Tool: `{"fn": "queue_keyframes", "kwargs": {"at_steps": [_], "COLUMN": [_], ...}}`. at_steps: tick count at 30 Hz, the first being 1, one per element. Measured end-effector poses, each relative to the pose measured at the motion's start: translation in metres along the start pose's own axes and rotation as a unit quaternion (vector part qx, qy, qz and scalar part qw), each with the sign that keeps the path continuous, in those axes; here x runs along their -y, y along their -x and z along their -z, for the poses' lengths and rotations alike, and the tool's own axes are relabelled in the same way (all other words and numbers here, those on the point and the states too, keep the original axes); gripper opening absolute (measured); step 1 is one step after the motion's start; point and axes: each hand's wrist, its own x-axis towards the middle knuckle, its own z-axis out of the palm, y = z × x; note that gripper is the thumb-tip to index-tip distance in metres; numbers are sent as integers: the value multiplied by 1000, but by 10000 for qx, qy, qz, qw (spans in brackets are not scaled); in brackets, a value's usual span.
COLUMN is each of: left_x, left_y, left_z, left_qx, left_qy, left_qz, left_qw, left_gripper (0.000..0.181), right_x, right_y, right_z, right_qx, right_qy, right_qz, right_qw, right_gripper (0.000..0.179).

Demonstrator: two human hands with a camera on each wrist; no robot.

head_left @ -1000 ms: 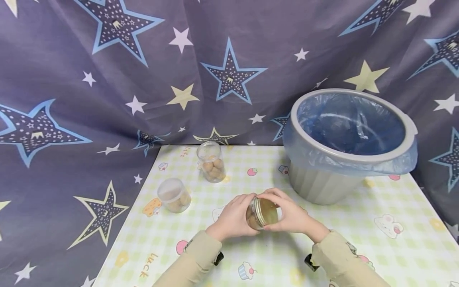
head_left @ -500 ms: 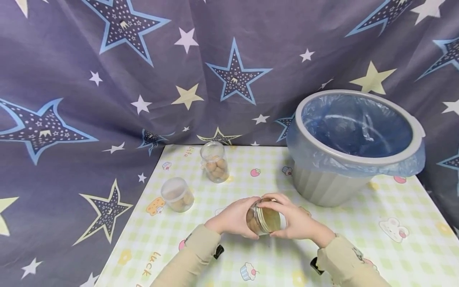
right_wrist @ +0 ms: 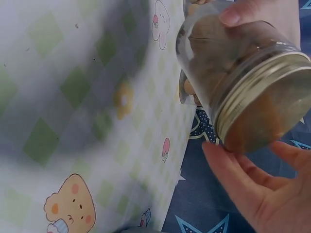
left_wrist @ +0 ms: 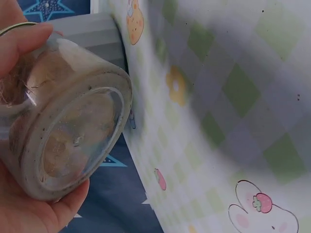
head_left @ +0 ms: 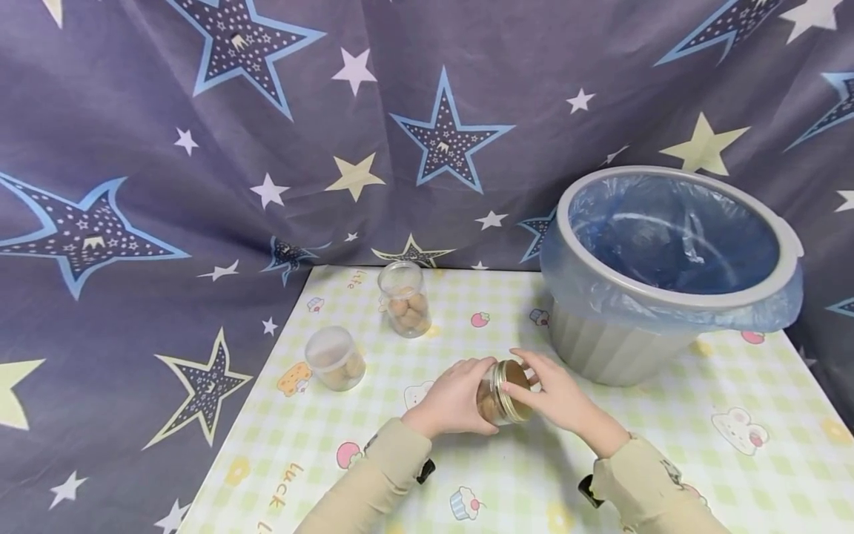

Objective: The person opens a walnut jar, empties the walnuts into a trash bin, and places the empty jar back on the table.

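My left hand (head_left: 454, 400) grips a clear jar (head_left: 489, 400) around its body, tilted on its side above the table. Brown, walnut-like lumps show through its wall. A gold screw lid (head_left: 519, 389) closes the end that faces right. My right hand (head_left: 563, 400) is at this lid, fingers spread and slightly bent around its edge. From the right wrist, the thumb and fingers (right_wrist: 233, 177) lie just under the lid (right_wrist: 267, 104), not wrapped around it. The left wrist view shows the jar's round base (left_wrist: 77, 141), with fingers and thumb on either side.
Two clear containers with brown lumps stand at the left: a taller open-looking jar (head_left: 405, 300) and a shorter tub with a frosted top (head_left: 336, 359). A large grey bin (head_left: 597, 345) with a blue liner stands back right. A starry curtain (head_left: 300, 133) hangs behind the checked tablecloth (head_left: 400, 489).
The right fingers have loosened from around the lid and drawn back to the right, showing more of it. The left hand keeps its grip. The head view has shifted slightly.
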Motion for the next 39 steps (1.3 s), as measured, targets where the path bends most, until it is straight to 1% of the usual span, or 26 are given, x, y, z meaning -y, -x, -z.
{"fn": "queue_keyframes", "kwargs": {"at_steps": [3, 5, 8, 11, 13, 17, 20, 25, 29, 32, 34, 36, 39], "left_x": [-2, -4, -5, -4, -4, -2, -2, 2, 10, 15, 18, 20, 21], "left_y": [-1, -1, -1, 1, 2, 4, 6, 9, 15, 22, 27, 31, 38], "left_z": [2, 4, 6, 8, 9, 9, 8, 7, 7, 6, 5, 5, 3], "left_qx": [-90, -84, -33, 35, 92, 233, 250, 38, -209, -447, -597, -727, -910], "left_qy": [-221, -302, -401, -451, -413, -166, 141, 580, 786, 898, 1014, 1156, 1445], "left_qz": [-142, -211, -240, -203, -159, -37, 47, 191, 258, 225, 219, 240, 428], "left_qw": [9996, 9993, 9989, 9988, 9990, 9996, 9996, 9981, 9964, 9947, 9928, 9903, 9844], "left_gripper": [100, 101, 101, 101, 101, 99, 98, 98, 100, 100, 99, 99, 99], "right_x": [-1, -3, -5, -7, -8, -10, -12, -14, -14, -14, -14, -14, -14], "right_y": [0, 1, 1, 1, 1, 2, 3, 4, 3, 3, 3, 4, 5], "right_z": [0, -1, -2, -4, -5, -5, -5, -6, -7, -7, -7, -6, -4], "right_qx": [151, 207, 208, 178, 142, 85, 18, -342, -547, -639, -736, -891, -1080], "right_qy": [45, -3, -89, -132, -171, -209, -164, -298, -713, -1008, -1055, -953, -805], "right_qz": [-123, -170, -107, 110, 339, 819, 1059, 1352, 1562, 1657, 1649, 1596, 1453], "right_qw": [9998, 9996, 9997, 9997, 9992, 9964, 9942, 9898, 9836, 9789, 9779, 9785, 9802], "right_gripper": [65, 65, 65, 66, 67, 70, 70, 70, 72, 74, 75, 76, 76]}}
